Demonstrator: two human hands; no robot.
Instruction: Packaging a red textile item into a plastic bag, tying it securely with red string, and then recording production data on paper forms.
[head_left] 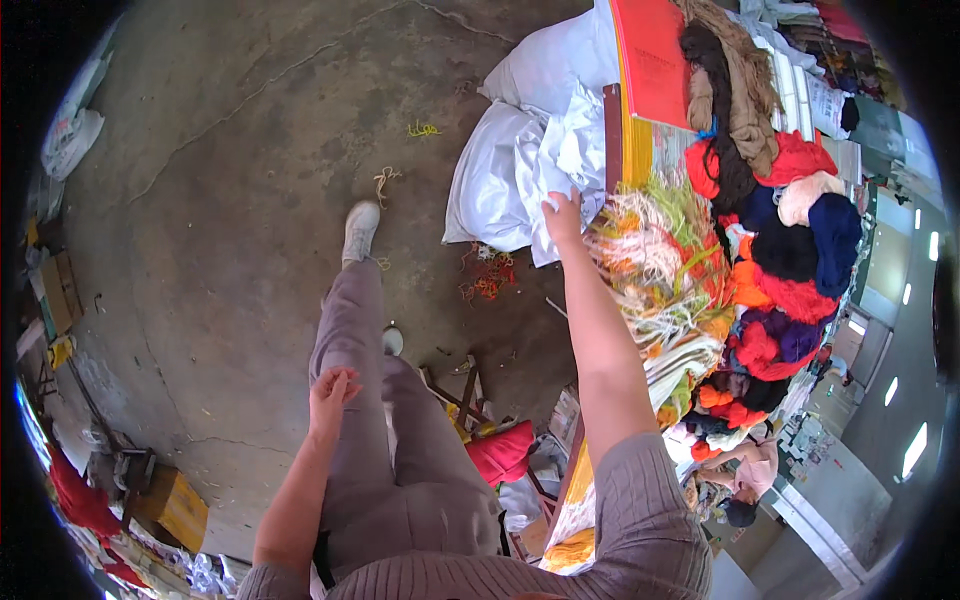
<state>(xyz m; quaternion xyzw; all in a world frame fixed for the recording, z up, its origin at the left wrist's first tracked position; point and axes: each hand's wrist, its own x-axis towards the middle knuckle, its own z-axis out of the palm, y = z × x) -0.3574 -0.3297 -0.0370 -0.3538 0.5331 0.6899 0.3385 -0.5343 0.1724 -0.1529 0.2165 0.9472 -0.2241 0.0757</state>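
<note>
My right hand [563, 216] reaches forward to the near side of a white plastic sack [490, 175]. Its thumb and a finger show apart against the crumpled plastic; whether they touch it I cannot tell. Just right of that arm, a heap of loose multicoloured yarn [665, 270] in white, orange, green and red lies on a table. My left hand [333, 392] hangs in front of my left thigh, its fingers curled and nothing visible in them.
Behind the sack stands another full white sack [555, 60]. A red sheet [655, 65] and coloured yarn skeins [785, 245] lie on the table. Yarn scraps [487, 272] litter the concrete floor [230, 250]. At the right, another person [750, 470] is beyond the table; a yellow box [180, 508] sits lower left.
</note>
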